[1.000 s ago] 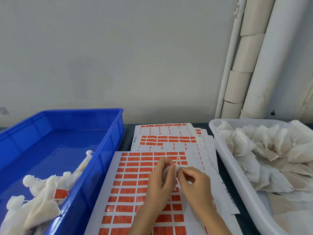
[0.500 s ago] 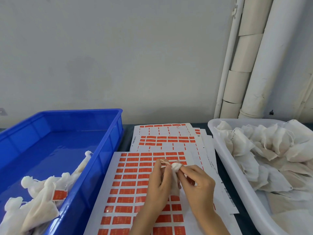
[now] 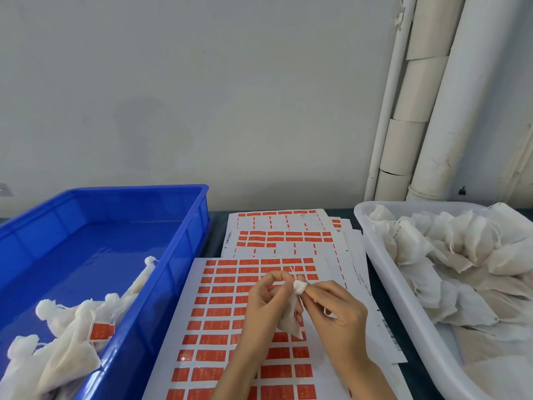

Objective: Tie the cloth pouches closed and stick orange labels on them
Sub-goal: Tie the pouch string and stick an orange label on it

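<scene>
A small white cloth pouch [image 3: 291, 319] hangs between both hands above the sheet of orange labels [image 3: 219, 313]. My left hand [image 3: 264, 310] grips the pouch's body and neck. My right hand [image 3: 334, 310] pinches the gathered top and its thin drawstring. Tied pouches [image 3: 66, 336], one bearing an orange label [image 3: 101, 331], lie in the blue bin [image 3: 178, 255] at the left. Several untied pouches [image 3: 450, 255] fill the white bin [image 3: 383, 272] at the right.
More label sheets [image 3: 282, 235], partly used, lie fanned behind the front sheet. White pipes [image 3: 427, 96] run up the grey wall at the back right. The dark table edge shows between the bins and sheets.
Both hands have shifted slightly right and lower with the pouch. The pouch's gathered top now shows between the fingertips, and its body hangs below my left hand.
</scene>
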### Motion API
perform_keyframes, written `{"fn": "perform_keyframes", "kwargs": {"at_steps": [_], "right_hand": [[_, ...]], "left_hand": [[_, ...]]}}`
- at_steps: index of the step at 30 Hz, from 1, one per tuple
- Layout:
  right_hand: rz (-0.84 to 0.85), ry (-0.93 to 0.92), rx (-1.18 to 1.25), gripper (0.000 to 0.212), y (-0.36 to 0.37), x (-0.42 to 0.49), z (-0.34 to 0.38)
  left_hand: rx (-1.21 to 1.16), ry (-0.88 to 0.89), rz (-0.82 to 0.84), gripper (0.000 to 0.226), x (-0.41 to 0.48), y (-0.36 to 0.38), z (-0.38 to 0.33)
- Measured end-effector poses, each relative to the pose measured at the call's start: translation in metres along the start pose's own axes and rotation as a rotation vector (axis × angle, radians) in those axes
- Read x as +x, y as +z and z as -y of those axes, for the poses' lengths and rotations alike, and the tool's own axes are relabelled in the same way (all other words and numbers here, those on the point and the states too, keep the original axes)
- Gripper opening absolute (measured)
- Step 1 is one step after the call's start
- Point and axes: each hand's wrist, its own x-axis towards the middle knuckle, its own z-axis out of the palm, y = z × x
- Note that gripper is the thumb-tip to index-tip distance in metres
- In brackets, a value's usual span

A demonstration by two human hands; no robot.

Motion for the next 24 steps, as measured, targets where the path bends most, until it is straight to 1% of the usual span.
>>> {"fn": "perform_keyframes", "kwargs": {"at_steps": [7,10,13,17,20,24], "right_hand": [[0.007,-0.007,-0.018,0.028,-0.0007,-0.0001,0.0019],[0.021,0.011,-0.033,0.029,-0.0003,-0.0007,0.0015],[0.047,0.048,-0.088,0.021,0.0002,-0.0027,0.0000],[0.093,0.141,-0.127,0.020,-0.0008,-0.0027,0.0015],[0.110,0.236,-0.120,0.017,0.0005,-0.0015,0.0044],[0.123,0.352,-0.059,0.026,0.0042,-0.0001,0.0084]], "left_hand": [[0.063,0.023,-0.053,0.008,0.0025,-0.0027,0.0002],[0.129,0.045,-0.041,0.010,0.0029,-0.0057,-0.0010],[0.192,0.072,-0.022,0.012,0.0028,-0.0062,-0.0019],[0.244,0.095,-0.036,0.015,0.0031,-0.0051,-0.0006],[0.267,0.092,-0.054,0.010,0.0045,-0.0056,0.0035],[0.262,0.097,-0.102,0.008,0.0046,-0.0052,0.0059]]}}
